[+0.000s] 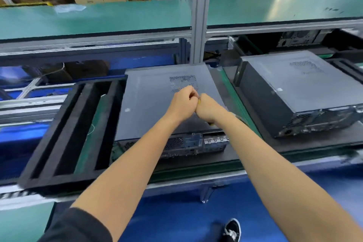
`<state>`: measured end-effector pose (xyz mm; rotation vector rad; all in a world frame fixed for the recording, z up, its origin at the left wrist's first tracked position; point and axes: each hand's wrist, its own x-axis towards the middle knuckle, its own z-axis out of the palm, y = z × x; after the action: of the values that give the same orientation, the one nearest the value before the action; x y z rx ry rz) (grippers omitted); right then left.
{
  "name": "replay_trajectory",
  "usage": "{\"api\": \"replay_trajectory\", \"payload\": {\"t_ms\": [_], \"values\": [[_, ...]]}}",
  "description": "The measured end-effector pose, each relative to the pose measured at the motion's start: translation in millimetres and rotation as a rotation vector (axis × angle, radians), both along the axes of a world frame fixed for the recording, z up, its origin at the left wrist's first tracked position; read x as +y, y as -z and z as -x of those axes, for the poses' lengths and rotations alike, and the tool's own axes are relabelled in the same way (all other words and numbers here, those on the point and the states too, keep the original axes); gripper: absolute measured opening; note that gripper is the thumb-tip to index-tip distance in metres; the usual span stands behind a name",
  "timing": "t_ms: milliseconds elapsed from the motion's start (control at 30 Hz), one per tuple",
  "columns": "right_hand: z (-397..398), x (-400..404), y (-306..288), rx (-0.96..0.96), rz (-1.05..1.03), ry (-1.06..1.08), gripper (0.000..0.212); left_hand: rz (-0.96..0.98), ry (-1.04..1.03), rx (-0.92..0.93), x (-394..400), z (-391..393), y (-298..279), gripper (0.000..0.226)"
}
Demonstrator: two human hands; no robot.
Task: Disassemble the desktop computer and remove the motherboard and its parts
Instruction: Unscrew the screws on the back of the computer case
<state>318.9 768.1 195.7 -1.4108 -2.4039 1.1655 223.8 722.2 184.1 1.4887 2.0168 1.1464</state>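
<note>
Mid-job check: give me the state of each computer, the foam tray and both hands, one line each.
Computer in front: lying flat, side cover on, closed.
Second computer: to the right, lying flat, cover on, untouched.
Black foam tray: left of the front computer, slots hold nothing visible.
Left hand: fingers curled, above the cover; contents unclear.
Right hand: curled, pressed against the left; a yellowish item shows, unclear.

Conveyor line (196,171) with green belt carries black foam tray (64,135) at left, grey computer case (157,104) lying flat in the middle, second computer case (290,88) on black pad at right. Green shelf (98,19) above.
</note>
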Motion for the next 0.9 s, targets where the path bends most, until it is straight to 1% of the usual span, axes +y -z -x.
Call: {"api": "replay_trajectory", "payload": {"t_ms": [33,100,133,233,300,333,433,500,600,667,733,833,900], "values": [[0.1,-11.0,2.5,-0.002,0.019,-0.019,0.012,-0.001,0.009,-0.019,-9.1,1.8,3.6,0.018],[-3.6,-29.7,6.2,-0.012,0.062,-0.022,0.036,-0.008,0.021,-0.045,-24.8,2.9,10.1,0.018],[-7.3,-37.2,7.9,-0.017,0.074,-0.037,0.037,-0.006,0.032,-0.048,-30.9,1.7,13.0,0.018],[-22.5,-54.0,13.4,-0.013,0.065,-0.082,0.009,0.001,0.051,-0.04,-41.3,-6.1,21.3,0.018],[-36.0,-61.9,16.3,0.005,0.039,-0.067,0.017,0.001,0.051,-0.09,-44.1,-14.4,26.1,0.021],[-43.9,-64.2,18.5,0.021,0.039,-0.049,0.017,0.002,0.057,-0.106,-45.0,-19.8,28.2,0.021],[-70.0,-70.3,22.9,0.046,0.061,0.01,0.014,-0.002,0.072,-0.056,-47.1,-38.8,34.4,0.02],[-86.0,-70.6,27.2,0.031,0.047,0.037,0.015,0.001,0.103,0.016,-48.0,-52.7,38.4,0.019],[-105.9,-71.1,32.1,-0.002,0.057,0.1,0.016,-0.024,0.131,0.231,-43.2,-66.5,42.5,0.02],[-115.8,-70.8,35.0,-0.015,0.084,0.131,0.019,-0.05,0.127,0.288,-39.7,-73.0,45.0,0.02],[-123.4,-70.3,37.1,-0.038,0.1,0.146,0.021,-0.071,0.105,0.295,-37.4,-78.5,50.3,0.021],[-131.9,-68.8,40.6,-0.077,0.12,0.169,0.021,-0.077,0.093,0.246,-35.6,-86.8,58.3,0.025],[-135.4,-67.0,41.6,-0.079,0.127,0.183,0.021,-0.099,0.074,0.221,-34.8,-91.0,60.3,0.02]]}}
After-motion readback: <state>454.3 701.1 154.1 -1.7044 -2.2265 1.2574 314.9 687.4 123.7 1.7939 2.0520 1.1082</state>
